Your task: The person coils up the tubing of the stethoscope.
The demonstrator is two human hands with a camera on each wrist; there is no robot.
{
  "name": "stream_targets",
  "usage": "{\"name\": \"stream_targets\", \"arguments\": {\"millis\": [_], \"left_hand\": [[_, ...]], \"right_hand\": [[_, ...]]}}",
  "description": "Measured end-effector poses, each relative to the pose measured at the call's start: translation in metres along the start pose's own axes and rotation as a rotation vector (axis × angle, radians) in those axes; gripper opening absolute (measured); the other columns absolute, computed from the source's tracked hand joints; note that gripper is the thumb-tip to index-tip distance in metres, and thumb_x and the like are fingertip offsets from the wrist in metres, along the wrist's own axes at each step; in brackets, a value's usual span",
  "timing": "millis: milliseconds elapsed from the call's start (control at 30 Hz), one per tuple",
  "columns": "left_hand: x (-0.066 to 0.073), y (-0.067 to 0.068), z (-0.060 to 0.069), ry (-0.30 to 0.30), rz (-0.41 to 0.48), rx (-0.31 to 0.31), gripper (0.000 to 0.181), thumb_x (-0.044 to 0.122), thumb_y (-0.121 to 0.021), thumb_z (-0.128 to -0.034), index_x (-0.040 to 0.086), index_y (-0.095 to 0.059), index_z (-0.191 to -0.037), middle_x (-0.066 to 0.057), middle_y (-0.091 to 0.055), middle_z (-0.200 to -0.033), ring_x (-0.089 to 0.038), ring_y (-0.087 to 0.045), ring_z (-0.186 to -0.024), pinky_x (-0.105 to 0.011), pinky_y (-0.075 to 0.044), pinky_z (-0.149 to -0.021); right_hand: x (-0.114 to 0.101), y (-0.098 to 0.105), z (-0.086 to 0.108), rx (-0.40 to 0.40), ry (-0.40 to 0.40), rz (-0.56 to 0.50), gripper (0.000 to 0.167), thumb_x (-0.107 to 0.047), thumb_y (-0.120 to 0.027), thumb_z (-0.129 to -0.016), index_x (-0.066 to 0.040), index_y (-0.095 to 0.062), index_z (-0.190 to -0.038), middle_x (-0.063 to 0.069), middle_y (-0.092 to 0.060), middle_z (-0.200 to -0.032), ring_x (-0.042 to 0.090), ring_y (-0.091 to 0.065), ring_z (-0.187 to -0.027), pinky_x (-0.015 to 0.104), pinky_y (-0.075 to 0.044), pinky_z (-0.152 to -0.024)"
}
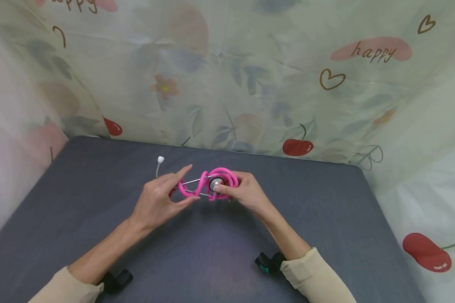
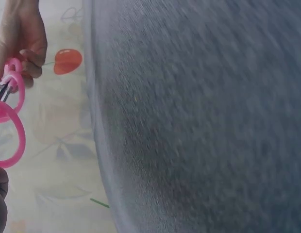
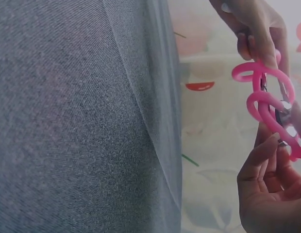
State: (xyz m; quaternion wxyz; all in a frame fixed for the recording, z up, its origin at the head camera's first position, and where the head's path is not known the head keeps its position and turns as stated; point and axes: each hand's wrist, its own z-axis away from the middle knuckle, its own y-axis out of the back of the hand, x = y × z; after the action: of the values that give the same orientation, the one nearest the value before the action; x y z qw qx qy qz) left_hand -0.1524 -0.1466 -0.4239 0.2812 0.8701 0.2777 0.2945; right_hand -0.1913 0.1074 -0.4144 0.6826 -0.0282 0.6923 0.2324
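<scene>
A stethoscope with pink tubing [image 1: 225, 170] wound into loops is held up between both hands, over the far part of the table. Its round metal chest piece [image 1: 214, 183] lies against the coil, and two thin metal tubes cross the loops. My right hand [image 1: 250, 191] pinches the coil's right end, thumb on the chest piece. At the other end, my left hand [image 1: 157, 200] holds the pink loop [image 3: 242, 73], with index finger and thumb reaching along its sides. A white ear tip [image 1: 161, 160] on a thin stem sticks out behind the left hand, which hides the stem's lower end.
A dark grey cloth covers the table [image 1: 220, 248]. Behind it and at both sides hangs a pale printed curtain [image 1: 227, 84] with cherries and hearts. Black straps with small devices [image 1: 269, 263] sit on both forearms near the cuffs.
</scene>
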Motion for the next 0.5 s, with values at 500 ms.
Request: {"name": "stream_targets", "arguments": {"millis": [500], "left_hand": [[0.0016,-0.0038,0.0012,0.015,-0.012,-0.015,0.076,0.052,-0.078,-0.0799,0.008,-0.058,-0.139,0.003,-0.048,-0.070,-0.008,-0.040,-0.061,-0.025,-0.035,-0.053]], "right_hand": [[-0.0028,-0.0027,-0.0028,-0.062,-0.014,0.035,0.037,-0.026,-0.081,-0.084,-0.011,-0.069,-0.116,0.004,-0.065,-0.076,0.016,-0.050,-0.063,0.039,-0.043,-0.061]]}}
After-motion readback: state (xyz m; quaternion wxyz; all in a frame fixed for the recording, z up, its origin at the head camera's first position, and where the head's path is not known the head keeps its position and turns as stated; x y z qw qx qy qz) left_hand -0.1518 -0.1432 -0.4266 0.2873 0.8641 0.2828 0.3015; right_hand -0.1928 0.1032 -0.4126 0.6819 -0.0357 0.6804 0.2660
